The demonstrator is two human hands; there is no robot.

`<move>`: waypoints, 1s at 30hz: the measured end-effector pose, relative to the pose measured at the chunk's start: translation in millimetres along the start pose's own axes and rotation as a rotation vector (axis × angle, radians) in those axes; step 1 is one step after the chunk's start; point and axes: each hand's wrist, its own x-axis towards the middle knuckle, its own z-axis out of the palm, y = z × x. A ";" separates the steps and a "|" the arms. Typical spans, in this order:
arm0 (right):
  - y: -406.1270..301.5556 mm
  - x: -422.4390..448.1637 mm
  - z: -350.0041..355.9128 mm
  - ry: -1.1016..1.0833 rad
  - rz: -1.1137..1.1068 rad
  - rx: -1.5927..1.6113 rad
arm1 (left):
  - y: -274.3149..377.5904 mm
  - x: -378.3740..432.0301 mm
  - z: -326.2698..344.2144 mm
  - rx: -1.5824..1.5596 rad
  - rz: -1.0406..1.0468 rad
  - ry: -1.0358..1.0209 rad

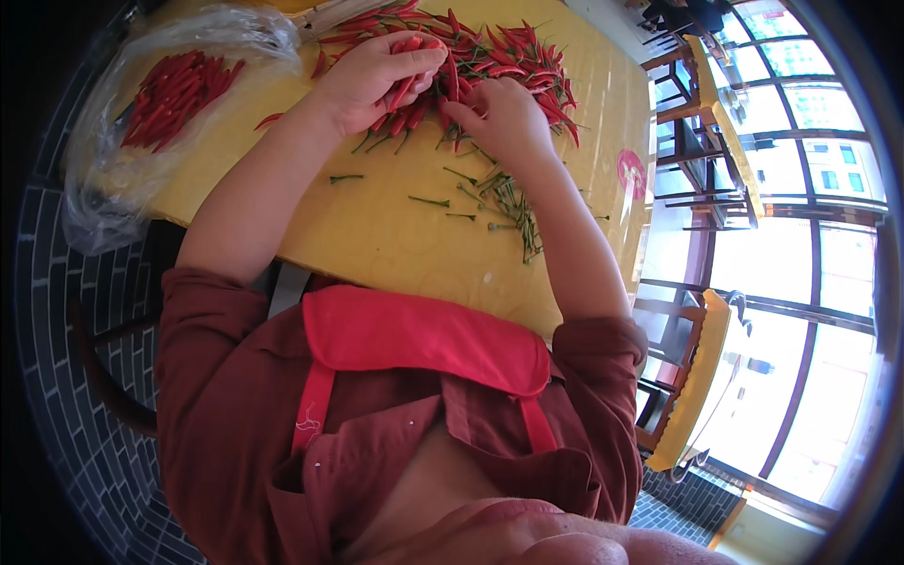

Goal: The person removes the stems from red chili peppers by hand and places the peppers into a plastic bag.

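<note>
My left hand (385,74) is closed around several red chili peppers (406,90), held above the left part of a chili heap. Over the front of that heap of stemmed red chilies (505,56), my right hand (505,116) reaches down with curled fingers. Some red shows between its thumb and fingers, but whether it grips a pepper is hidden. Loose green chili stems (519,212) lie scattered on the yellow table (374,240), mostly beside and under my right forearm. Off to the left, a clear plastic bag (99,183) holds a pile of red chilies without stems (176,99).
A single red chili (268,121) lies between the bag and my left forearm. The bag droops over the table's left edge. A round red sticker (631,174) marks the right side. Beyond stand other yellow tables (696,381) and dark chairs (685,152) by large windows (777,268).
</note>
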 end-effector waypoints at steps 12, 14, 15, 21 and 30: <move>6.1 -25.8 -22.5 0.168 -0.448 0.010 | -6.0 -11.6 25.3 1.114 0.236 -0.173; 8.0 -27.0 -18.9 0.293 -0.457 -0.014 | -8.2 -12.1 30.0 0.847 0.064 -0.098; 5.3 -27.0 -18.4 0.366 -0.436 0.014 | -8.4 -12.5 31.4 0.716 -0.019 -0.058; 20.8 -30.7 -17.9 0.090 -0.229 0.270 | -6.2 -9.6 26.1 0.319 0.020 0.134; 44.8 29.5 10.0 0.109 -0.093 -0.251 | -17.5 6.0 -10.6 0.002 -0.029 0.054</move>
